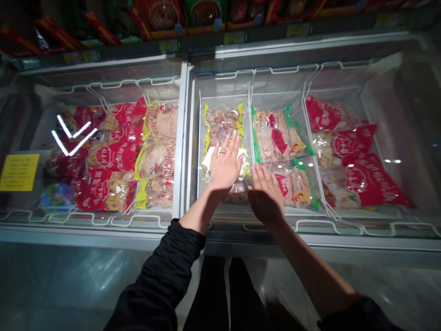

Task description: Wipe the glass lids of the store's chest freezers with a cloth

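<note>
My left hand [224,168] lies flat with fingers stretched, a ring on one finger. Under it a white cloth or paper [207,158] shows at both sides; its exact kind is hard to make out. Just to the right, my right hand [267,195] is held out flat, fingers straight and thumb apart, with nothing seen in it. Both are over a chest freezer [220,239], seemingly on its glass lid. Beneath the left hand are yellow-edged bags of frozen food [223,117]. Green-edged bags of pinkish frozen food [275,133] lie near the right hand.
White wire dividers [252,92] split the freezer. Red bags [358,142] fill the right section. More red bags [119,151] lie under the left lid, beside a yellow notice [19,172]. A metal frame [182,138] separates the lids. Packaged goods [206,14] stand on a shelf behind.
</note>
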Demonstrator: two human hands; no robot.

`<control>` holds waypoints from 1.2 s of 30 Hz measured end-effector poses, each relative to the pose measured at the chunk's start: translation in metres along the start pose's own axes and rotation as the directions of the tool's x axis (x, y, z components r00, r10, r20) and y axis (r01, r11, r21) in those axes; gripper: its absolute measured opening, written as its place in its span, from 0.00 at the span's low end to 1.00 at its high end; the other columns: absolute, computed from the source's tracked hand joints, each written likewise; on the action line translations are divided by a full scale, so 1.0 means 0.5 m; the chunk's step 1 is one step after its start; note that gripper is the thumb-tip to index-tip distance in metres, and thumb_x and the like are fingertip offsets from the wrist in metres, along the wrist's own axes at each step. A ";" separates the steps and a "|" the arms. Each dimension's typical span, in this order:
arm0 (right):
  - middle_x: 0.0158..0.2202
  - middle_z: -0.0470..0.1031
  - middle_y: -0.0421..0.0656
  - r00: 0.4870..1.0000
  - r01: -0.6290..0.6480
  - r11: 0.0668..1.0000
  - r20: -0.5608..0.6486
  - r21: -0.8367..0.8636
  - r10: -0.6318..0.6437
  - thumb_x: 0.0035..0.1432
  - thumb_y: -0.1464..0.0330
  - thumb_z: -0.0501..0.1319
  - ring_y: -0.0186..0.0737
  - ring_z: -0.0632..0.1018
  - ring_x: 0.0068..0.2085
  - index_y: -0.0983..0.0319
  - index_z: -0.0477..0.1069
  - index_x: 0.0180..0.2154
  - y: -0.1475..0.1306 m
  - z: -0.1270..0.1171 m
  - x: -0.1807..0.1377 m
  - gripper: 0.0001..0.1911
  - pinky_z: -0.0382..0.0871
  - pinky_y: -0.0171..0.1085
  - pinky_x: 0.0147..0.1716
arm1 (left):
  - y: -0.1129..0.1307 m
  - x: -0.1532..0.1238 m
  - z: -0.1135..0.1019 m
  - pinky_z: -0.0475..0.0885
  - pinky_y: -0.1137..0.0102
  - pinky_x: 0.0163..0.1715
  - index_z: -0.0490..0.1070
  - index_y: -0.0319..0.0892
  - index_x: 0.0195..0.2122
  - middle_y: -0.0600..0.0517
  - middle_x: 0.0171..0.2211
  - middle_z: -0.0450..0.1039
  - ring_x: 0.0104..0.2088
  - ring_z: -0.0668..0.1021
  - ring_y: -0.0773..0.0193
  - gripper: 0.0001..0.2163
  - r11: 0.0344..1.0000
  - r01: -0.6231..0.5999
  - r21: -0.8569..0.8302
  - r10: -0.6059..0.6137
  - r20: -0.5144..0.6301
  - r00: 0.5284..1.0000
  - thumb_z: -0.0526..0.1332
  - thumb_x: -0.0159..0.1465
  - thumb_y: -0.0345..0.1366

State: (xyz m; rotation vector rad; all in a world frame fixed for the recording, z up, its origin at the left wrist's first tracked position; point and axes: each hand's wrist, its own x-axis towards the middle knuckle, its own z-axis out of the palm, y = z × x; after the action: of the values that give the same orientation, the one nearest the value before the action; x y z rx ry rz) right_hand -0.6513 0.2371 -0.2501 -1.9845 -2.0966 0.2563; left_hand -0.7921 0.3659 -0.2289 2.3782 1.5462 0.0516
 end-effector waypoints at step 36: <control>0.77 0.63 0.53 1.000 -0.003 1.000 -0.004 -0.014 0.003 0.76 0.69 0.54 0.54 0.64 0.77 0.62 0.46 0.80 0.001 -0.009 -0.002 0.37 0.63 0.57 0.73 | -0.022 0.062 -0.020 0.42 0.58 0.81 0.43 0.39 0.82 0.53 0.82 0.40 0.82 0.46 0.61 0.31 0.999 -0.045 0.020 0.043 0.074 0.996 0.38 0.80 0.44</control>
State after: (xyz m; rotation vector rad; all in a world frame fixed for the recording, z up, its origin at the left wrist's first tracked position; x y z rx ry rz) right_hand -0.6495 0.2359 -0.2459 -1.9943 -2.0989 0.2390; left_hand -0.7909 0.4002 -0.2267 2.4021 1.4686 -0.0425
